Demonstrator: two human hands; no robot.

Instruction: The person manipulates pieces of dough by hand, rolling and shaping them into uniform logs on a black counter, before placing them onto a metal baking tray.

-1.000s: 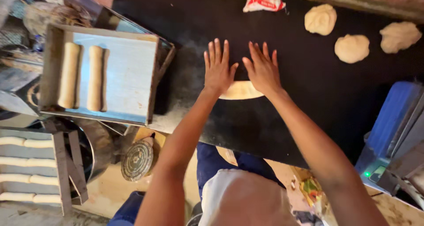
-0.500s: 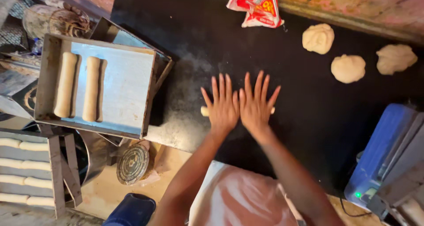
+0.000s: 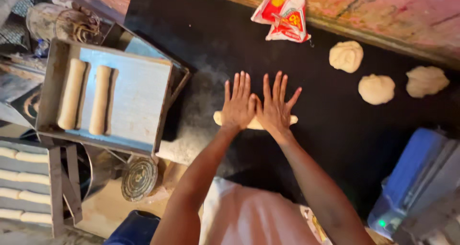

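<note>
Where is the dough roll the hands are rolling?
The dough roll lies on the black table near the middle of the head view, under the left hand and right hand, right of the metal tray.

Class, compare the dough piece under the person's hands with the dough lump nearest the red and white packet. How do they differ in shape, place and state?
The dough piece under the hands is a long roll; the dough lump by the packet is a rough ball.
The roll lies pressed under the left hand and right hand; the lump sits untouched, apart from them.
The roll looks smooth; the lump looks wrinkled.
Both are pale dough on the black worktop.
</note>
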